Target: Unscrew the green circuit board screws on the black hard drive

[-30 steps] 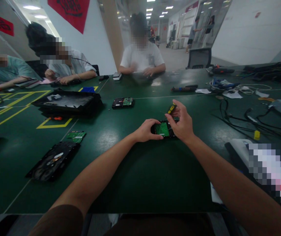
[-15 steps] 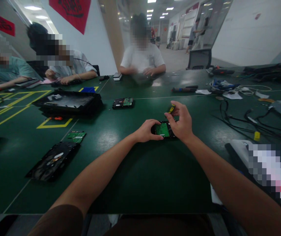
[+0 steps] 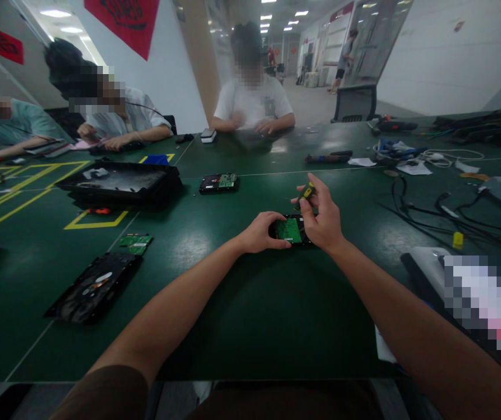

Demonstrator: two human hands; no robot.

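A hard drive (image 3: pixel 289 230) lies on the green table with its green circuit board facing up. My left hand (image 3: pixel 261 232) grips its left end, thumb along the near edge and fingers at the far edge. Above the drive's right end, my right hand (image 3: pixel 324 219) is closed around a small yellow-and-black screwdriver (image 3: pixel 307 191). The tool's tip is hidden or too small to make out. My right hand covers the right end of the drive.
Another hard drive (image 3: pixel 219 182) lies farther back. At left are an opened black drive casing (image 3: pixel 95 287), a loose circuit board (image 3: pixel 135 241) and a black tray (image 3: pixel 121 185). Black cables (image 3: pixel 425 213) spread at right. Several people sit around the table, one person (image 3: pixel 253 105) opposite.
My right hand's fingers have shifted on the screwdriver, with the index finger now raised and straighter. My left hand and the hard drive have stayed in place.
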